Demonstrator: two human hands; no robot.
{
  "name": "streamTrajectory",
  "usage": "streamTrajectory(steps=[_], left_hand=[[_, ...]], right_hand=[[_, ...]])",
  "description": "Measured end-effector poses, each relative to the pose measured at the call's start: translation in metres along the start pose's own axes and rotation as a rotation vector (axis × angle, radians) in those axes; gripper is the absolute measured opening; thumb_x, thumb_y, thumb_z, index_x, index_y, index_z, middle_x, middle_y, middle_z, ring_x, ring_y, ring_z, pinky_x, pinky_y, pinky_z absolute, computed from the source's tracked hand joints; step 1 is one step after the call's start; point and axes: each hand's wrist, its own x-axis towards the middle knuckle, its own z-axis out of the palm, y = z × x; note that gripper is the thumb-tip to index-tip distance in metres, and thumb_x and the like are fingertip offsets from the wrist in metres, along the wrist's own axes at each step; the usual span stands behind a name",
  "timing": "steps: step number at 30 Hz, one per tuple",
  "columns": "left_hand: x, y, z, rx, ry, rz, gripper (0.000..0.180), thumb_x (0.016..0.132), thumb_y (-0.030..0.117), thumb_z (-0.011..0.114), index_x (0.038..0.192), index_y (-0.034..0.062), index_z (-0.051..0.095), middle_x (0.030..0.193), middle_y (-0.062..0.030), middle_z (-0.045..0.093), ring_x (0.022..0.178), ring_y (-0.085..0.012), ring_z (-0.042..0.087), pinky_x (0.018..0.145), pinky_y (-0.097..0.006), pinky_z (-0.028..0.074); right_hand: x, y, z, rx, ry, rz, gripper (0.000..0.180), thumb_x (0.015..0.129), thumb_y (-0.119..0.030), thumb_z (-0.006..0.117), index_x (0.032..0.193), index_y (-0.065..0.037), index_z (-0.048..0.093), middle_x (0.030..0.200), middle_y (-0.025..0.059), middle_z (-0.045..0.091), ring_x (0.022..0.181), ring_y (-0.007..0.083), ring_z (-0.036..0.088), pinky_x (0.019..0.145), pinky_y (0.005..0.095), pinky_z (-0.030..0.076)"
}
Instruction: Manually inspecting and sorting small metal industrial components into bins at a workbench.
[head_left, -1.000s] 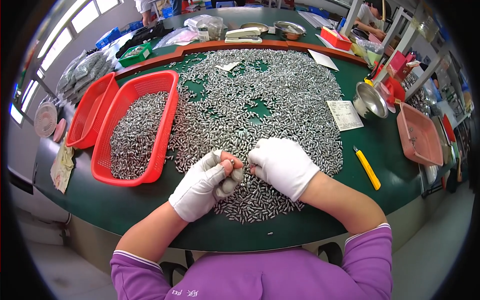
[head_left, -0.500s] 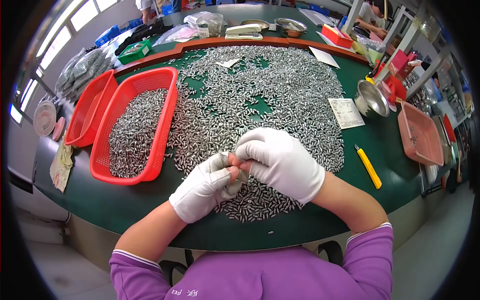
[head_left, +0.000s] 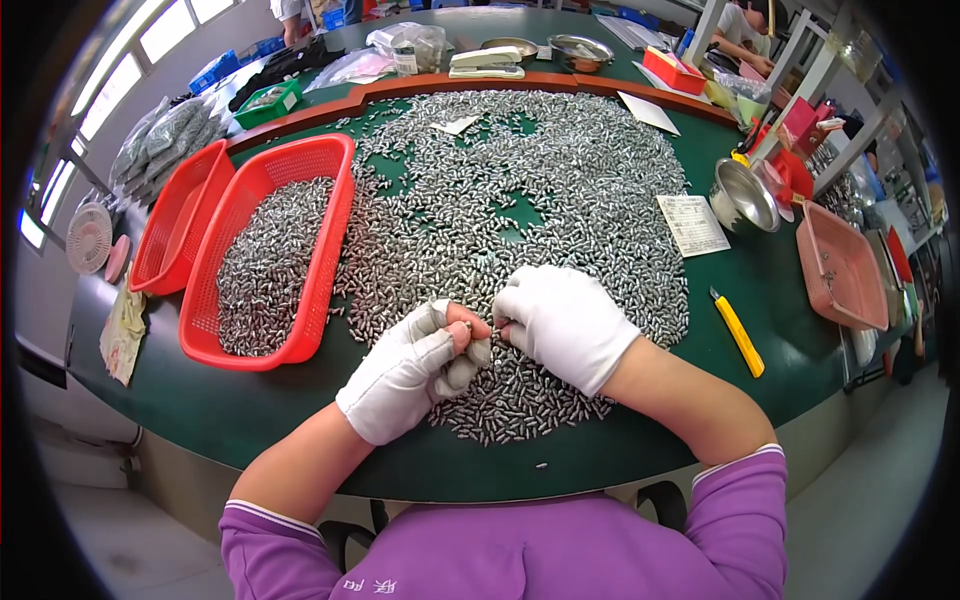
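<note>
A broad layer of small silvery metal parts (head_left: 590, 220) is spread over the green table. My left hand (head_left: 415, 370), in a white glove with bare thumb and finger tips, is closed over the near part of the pile. A small metal part (head_left: 469, 325) shows at its thumb and forefinger. Just right of it, with a small gap between, my right hand (head_left: 565, 325) has its gloved fingers curled in a pinch over the parts. What those fingers hold, if anything, is hidden.
A red plastic basket (head_left: 343, 215) of the same parts stands left, beside another red basket (head_left: 180, 215). To the right lie a yellow utility knife (head_left: 738, 335), a paper slip (head_left: 693, 226), a steel bowl (head_left: 745, 195) and a pink tray (head_left: 840, 270). A wooden strip (head_left: 330, 109) edges the pile's far side.
My hands were touching at the fingertips and have come apart. The right hand has shifted slightly down, its fingers now off the left hand's. My left hand has barely moved.
</note>
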Motion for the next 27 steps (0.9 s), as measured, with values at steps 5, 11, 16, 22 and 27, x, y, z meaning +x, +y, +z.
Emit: streamTrajectory(steps=[5,11,16,22,27], left_hand=[[0.000,0.001,-0.001,-0.013,-0.057,-0.004,0.019,0.097,0.027,0.061,0.106,0.0099,0.059,0.091,0.0009,0.060,0.073,-0.0050,0.052,0.064,-0.018,0.042],[0.000,0.000,-0.003,-0.013,-0.048,-0.004,0.020,0.097,0.027,0.060,0.107,0.0096,0.058,0.091,0.0010,0.060,0.072,-0.0051,0.052,0.064,-0.018,0.042],[0.001,0.000,0.001,-0.016,-0.009,0.001,0.024,0.094,0.028,0.063,0.106,0.0087,0.056,0.089,-0.0015,0.055,0.067,-0.0077,0.045,0.059,-0.021,0.036],[0.000,0.001,-0.001,-0.016,-0.028,-0.050,0.027,0.095,0.026,0.063,0.113,0.0081,0.053,0.096,0.0011,0.058,0.076,-0.0051,0.051,0.068,-0.018,0.043],[0.002,0.001,0.001,-0.022,-0.055,-0.049,0.031,0.092,0.025,0.067,0.114,0.0077,0.051,0.096,0.0007,0.057,0.075,-0.0055,0.049,0.067,-0.018,0.040]], right_hand=[[0.001,0.000,0.000,-0.056,-0.013,0.007,0.011,0.080,-0.020,0.068,0.086,-0.012,0.064,0.087,0.0081,0.061,0.084,0.0288,0.062,0.074,0.0407,0.051],[-0.005,-0.001,-0.018,-0.094,-0.049,0.081,0.012,0.080,-0.020,0.068,0.084,-0.010,0.064,0.085,0.0090,0.061,0.083,0.0293,0.063,0.074,0.0415,0.051],[-0.004,0.000,-0.011,-0.105,-0.093,0.083,0.013,0.081,-0.021,0.068,0.085,-0.009,0.064,0.083,0.0097,0.060,0.083,0.0301,0.062,0.074,0.0419,0.051],[0.003,-0.003,-0.020,0.143,0.269,-0.059,0.010,0.080,-0.012,0.069,0.088,-0.007,0.065,0.084,0.0099,0.062,0.079,0.0297,0.063,0.071,0.0388,0.051],[0.004,-0.010,-0.021,0.425,0.259,-0.219,0.012,0.075,-0.006,0.074,0.085,-0.006,0.066,0.084,0.0073,0.063,0.076,0.0264,0.063,0.067,0.0351,0.052]])
